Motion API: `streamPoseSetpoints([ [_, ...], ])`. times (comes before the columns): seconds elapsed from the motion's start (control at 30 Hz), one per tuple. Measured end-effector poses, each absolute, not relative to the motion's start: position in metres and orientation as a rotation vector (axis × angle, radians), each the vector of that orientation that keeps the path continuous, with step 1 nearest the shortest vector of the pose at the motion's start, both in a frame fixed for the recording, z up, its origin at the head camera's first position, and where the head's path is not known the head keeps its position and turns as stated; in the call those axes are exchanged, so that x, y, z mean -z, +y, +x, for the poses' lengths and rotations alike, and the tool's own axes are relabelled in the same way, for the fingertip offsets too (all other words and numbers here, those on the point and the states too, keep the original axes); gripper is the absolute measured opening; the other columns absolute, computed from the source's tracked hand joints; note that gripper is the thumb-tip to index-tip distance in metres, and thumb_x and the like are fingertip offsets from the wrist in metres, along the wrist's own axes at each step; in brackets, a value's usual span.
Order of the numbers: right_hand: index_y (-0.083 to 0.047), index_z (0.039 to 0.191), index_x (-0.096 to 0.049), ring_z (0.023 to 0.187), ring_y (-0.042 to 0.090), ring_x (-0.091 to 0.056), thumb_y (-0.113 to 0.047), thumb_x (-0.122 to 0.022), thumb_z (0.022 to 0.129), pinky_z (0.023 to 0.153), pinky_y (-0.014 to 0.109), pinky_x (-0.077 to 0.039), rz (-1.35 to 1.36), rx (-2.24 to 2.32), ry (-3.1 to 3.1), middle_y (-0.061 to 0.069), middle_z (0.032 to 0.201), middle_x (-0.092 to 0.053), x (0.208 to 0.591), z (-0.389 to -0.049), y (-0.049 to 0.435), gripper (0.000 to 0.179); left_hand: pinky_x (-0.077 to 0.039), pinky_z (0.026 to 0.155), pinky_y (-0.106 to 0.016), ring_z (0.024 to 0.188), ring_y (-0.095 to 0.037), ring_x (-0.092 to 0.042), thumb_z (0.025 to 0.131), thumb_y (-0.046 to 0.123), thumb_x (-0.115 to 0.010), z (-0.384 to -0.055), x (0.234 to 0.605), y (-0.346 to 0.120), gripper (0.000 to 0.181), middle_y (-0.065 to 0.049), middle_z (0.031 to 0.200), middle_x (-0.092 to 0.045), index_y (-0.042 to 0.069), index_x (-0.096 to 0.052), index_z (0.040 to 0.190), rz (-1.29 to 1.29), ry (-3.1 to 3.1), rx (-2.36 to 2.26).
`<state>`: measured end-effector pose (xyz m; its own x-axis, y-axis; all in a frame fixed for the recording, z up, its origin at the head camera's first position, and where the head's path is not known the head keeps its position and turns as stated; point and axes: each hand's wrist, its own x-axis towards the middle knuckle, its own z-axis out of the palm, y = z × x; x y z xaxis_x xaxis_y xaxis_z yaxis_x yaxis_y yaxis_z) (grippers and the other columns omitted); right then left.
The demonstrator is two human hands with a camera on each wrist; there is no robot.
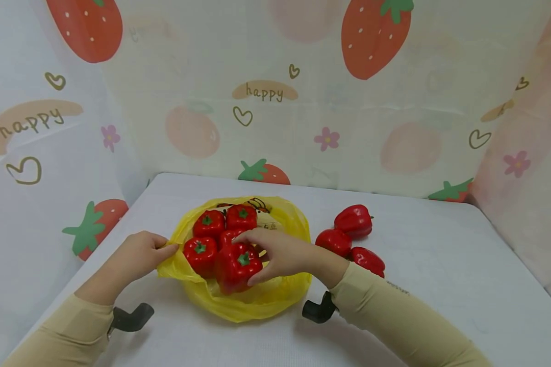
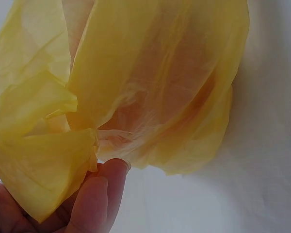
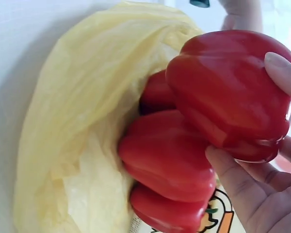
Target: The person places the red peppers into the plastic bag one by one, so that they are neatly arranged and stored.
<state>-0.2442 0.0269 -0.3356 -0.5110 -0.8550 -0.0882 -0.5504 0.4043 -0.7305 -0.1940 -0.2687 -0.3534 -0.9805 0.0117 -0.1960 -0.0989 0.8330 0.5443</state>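
A yellow plastic bag (image 1: pixel 243 312) lies open on the table, its mouth facing up. My left hand (image 1: pixel 135 260) pinches the bag's left rim between thumb and fingers; the left wrist view shows the crumpled yellow film (image 2: pixel 48 170) at the fingertips. With spread fingers and thumb, my right hand (image 1: pixel 286 252) grips a glossy red bell pepper (image 1: pixel 234 270) with a green stem, over the bag's mouth. Several other red bell peppers (image 1: pixel 200 255) stand stem up inside the bag, one partly hidden behind the right fingers. From the right wrist, the held pepper (image 3: pixel 228 92) overlaps those below it.
To the right of the bag, three red bell peppers (image 1: pixel 353 221) lie grouped on the white table (image 1: pixel 441 285). A cream surface with a printed drawing (image 1: pixel 268 224) shows inside the bag. Black curved pieces (image 1: pixel 319 308) hang at both wrists. Strawberry-patterned cloth (image 1: pixel 275 137) encloses the back and sides.
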Motion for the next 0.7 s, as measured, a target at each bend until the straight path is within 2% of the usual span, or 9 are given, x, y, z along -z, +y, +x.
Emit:
streamPoseSetpoints([
  [0.33, -0.031, 0.127, -0.043, 0.119, 0.011, -0.039, -0.035, -0.079, 0.069, 0.081, 0.024, -0.047, -1.24, 0.634, 2.446, -0.008, 0.129, -0.042, 0.348, -0.237, 0.014, 0.069, -0.041, 0.058, -0.028, 0.069, -0.019, -0.048, 0.089, 0.037, -0.055, -0.194, 0.352, -0.268, 0.035, -0.002, 0.068, -0.057, 0.006, -0.068, 0.096, -0.081, 2.816, -0.852],
  [0.7, -0.027, 0.128, -0.046, 0.106, 0.009, -0.046, -0.043, -0.077, 0.068, 0.08, 0.024, -0.047, -1.188, 0.48, 2.542, -0.007, 0.117, -0.043, 0.353, -0.225, -0.004, 0.069, -0.037, 0.055, -0.027, 0.065, -0.018, -0.046, 0.089, 0.037, -0.055, -0.194, 0.353, -0.267, 0.033, -0.002, 0.065, -0.054, 0.007, -0.068, 0.091, -0.089, 2.824, -0.859],
])
